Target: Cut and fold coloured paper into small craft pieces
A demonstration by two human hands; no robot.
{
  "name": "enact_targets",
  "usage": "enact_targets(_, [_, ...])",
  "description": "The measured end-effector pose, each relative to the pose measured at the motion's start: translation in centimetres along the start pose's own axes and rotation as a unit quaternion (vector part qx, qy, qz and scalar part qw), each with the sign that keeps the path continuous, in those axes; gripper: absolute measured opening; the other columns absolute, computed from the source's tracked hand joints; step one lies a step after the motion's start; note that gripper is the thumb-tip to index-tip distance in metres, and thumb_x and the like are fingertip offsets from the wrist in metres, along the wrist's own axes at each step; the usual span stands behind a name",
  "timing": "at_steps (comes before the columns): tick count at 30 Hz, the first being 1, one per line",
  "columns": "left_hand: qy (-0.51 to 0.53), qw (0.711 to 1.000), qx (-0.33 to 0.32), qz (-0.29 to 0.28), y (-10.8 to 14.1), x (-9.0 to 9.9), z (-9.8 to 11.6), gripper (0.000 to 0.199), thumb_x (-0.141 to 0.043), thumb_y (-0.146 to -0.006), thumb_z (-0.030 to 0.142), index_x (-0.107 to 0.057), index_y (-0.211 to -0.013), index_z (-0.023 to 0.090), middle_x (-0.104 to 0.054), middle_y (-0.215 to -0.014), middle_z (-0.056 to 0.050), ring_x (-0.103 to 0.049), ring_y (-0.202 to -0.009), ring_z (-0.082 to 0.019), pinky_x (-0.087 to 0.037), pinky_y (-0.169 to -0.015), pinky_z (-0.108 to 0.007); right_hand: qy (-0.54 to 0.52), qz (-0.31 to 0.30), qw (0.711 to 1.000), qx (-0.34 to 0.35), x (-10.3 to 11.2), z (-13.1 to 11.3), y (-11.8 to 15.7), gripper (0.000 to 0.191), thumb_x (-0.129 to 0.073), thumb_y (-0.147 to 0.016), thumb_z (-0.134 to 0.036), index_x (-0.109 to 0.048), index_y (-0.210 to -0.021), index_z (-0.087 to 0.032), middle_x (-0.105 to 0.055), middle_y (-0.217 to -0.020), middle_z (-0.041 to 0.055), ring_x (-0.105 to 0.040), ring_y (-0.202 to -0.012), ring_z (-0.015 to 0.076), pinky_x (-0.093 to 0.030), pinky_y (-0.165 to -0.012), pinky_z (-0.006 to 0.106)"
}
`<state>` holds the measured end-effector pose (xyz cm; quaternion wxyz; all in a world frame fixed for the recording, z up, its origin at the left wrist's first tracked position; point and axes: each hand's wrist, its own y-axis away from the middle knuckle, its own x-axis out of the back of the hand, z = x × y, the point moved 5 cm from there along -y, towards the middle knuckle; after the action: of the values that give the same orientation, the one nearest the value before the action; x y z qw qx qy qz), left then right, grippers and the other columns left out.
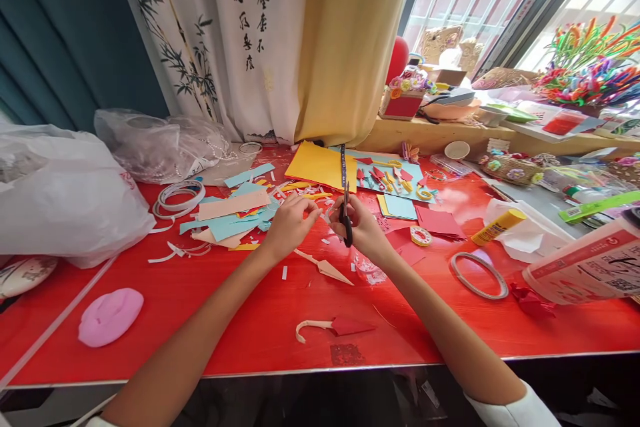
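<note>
Black-handled scissors are held in my right hand, blades pointing away over the red table. Just left of them my left hand has thumb and fingertips pinched together; whatever is between them is too small to make out. Below the hands lies a peach paper umbrella shape. Nearer the front edge is a red paper umbrella with a curved peach handle. Coloured paper strips are heaped to the left of my left hand.
Yellow paper sheets and small folded umbrellas on blue paper lie behind. Tape rolls, a plastic bag and pink clay are at left. At right are a glue stick, a tape ring and a large bottle.
</note>
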<state>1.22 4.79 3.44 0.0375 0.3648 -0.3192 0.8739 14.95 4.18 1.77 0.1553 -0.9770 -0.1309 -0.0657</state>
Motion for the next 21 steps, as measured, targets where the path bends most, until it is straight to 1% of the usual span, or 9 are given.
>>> enact_targets(2, [-0.046,0.999,-0.016,0.014,-0.1,0.2,-0.8,0.018,-0.041,-0.084,0.026,-0.053,-0.073,0.019,-0.058,-0.078,-0.005,-0.050,-0.082,-0.019,-0.037,-0.080,-0.033,0.002,-0.006,1.000,0.000,-0.1,0.3,0.0,0.028,-0.050,-0.066,-0.012,-0.043,-0.090,-0.023,-0.048,-0.073,-0.0035,-0.046,-0.068,0.0101,-0.039,-0.061,0.023])
enact_targets(3, [-0.072,0.997,-0.016,0.036,-0.2,0.7,-1.5,0.018,-0.040,-0.084,0.025,-0.053,-0.073,0.019,-0.058,-0.078,-0.006,-0.049,-0.083,-0.020,-0.036,-0.082,-0.034,0.006,-0.010,1.000,0.000,-0.2,0.4,0.1,0.028,-0.051,-0.066,-0.013,-0.042,-0.091,-0.023,-0.048,-0.073,-0.0036,-0.046,-0.068,0.0103,-0.039,-0.061,0.023])
enact_targets(5, [-0.112,0.989,0.016,0.089,-0.5,2.1,-3.1,0.017,-0.043,-0.083,0.026,-0.053,-0.072,0.018,-0.057,-0.078,-0.007,-0.049,-0.085,-0.021,-0.036,-0.081,-0.035,0.029,-0.011,1.000,0.006,-0.2,0.5,0.1,0.027,-0.051,-0.068,-0.015,-0.042,-0.092,-0.023,-0.048,-0.072,-0.0033,-0.047,-0.068,0.0109,-0.041,-0.062,0.023])
enact_targets(8, [-0.101,0.986,0.054,0.122,-0.8,3.6,-4.6,0.017,-0.045,-0.083,0.027,-0.056,-0.075,0.018,-0.060,-0.080,-0.006,-0.050,-0.085,-0.021,-0.037,-0.079,-0.033,0.153,0.003,0.988,0.017,-0.1,0.8,0.1,0.027,-0.049,-0.073,-0.020,-0.043,-0.099,-0.023,-0.052,-0.077,-0.0004,-0.049,-0.070,0.0132,-0.043,-0.066,0.027])
enact_targets(9, [-0.089,0.987,0.058,0.118,-0.9,3.7,-4.7,0.017,-0.045,-0.083,0.028,-0.058,-0.076,0.018,-0.061,-0.081,-0.006,-0.050,-0.085,-0.021,-0.037,-0.078,-0.032,0.219,0.005,0.975,0.026,0.0,0.9,0.0,0.030,-0.048,-0.074,-0.020,-0.043,-0.104,-0.022,-0.054,-0.082,0.0019,-0.051,-0.074,0.0152,-0.043,-0.069,0.030])
enact_targets(12, [-0.036,0.993,0.062,0.092,-0.9,3.4,-4.3,0.021,-0.045,-0.083,0.030,-0.061,-0.078,0.018,-0.063,-0.082,-0.005,-0.053,-0.084,-0.019,-0.038,-0.078,-0.030,0.401,0.003,0.914,0.061,0.2,1.4,-0.1,0.044,-0.050,-0.072,-0.016,-0.044,-0.115,-0.020,-0.053,-0.101,0.0103,-0.049,-0.097,0.0242,-0.041,-0.081,0.038])
enact_targets(14, [0.004,0.995,0.068,0.078,-0.9,3.2,-3.9,0.024,-0.044,-0.083,0.032,-0.064,-0.083,0.019,-0.064,-0.087,-0.005,-0.054,-0.088,-0.018,-0.038,-0.080,-0.029,0.441,0.004,0.895,0.064,0.5,1.7,-0.2,0.048,-0.051,-0.071,-0.015,-0.045,-0.118,-0.018,-0.050,-0.106,0.0127,-0.046,-0.103,0.0259,-0.039,-0.086,0.039])
enact_targets(19, [0.066,0.992,0.092,0.061,-1.0,2.9,-4.5,0.030,-0.041,-0.084,0.033,-0.060,-0.104,0.022,-0.061,-0.103,-0.005,-0.054,-0.096,-0.018,-0.038,-0.084,-0.028,0.363,0.039,0.930,-0.036,1.9,2.9,-0.5,0.062,-0.063,-0.064,-0.027,-0.041,-0.121,-0.014,-0.045,-0.113,0.0154,-0.045,-0.106,0.0266,-0.039,-0.089,0.040])
enact_targets(21, [0.080,0.990,0.117,0.023,-1.0,2.5,-5.1,0.032,-0.044,-0.081,0.031,-0.057,-0.110,0.023,-0.061,-0.100,-0.004,-0.056,-0.093,-0.018,-0.040,-0.081,-0.029,0.315,0.042,0.947,-0.052,2.1,3.1,-0.6,0.067,-0.066,-0.062,-0.031,-0.040,-0.122,-0.015,-0.047,-0.114,0.0154,-0.046,-0.107,0.0267,-0.040,-0.087,0.041])
